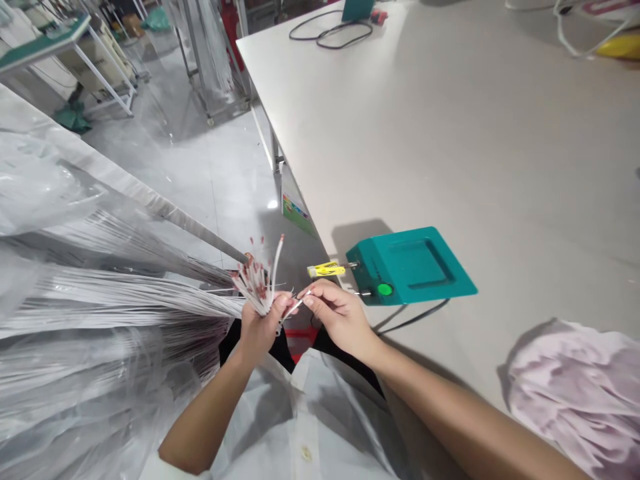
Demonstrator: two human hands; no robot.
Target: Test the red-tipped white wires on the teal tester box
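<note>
A bundle of white cables [256, 283] with reddish-brown tips fans upward out of my left hand [261, 328], whose fingers are wrapped round it. Between finger and thumb, my right hand [336, 310] pinches the end of one white cable [295, 308] that runs from beside the left hand. Just right of the hands, a teal device [420, 267] with a green button [385, 289] sits at the table edge. From its near side stick metal prongs, and a yellow clip-like piece [327, 269] is on one of them, above my right hand.
Long white cables [125, 300] hang in bulk on a rack at the left, partly under clear plastic. The white table [450, 153] holds a crumpled pinkish cloth [575, 393] and a black cord [330, 33]. Racks stand on the floor beyond.
</note>
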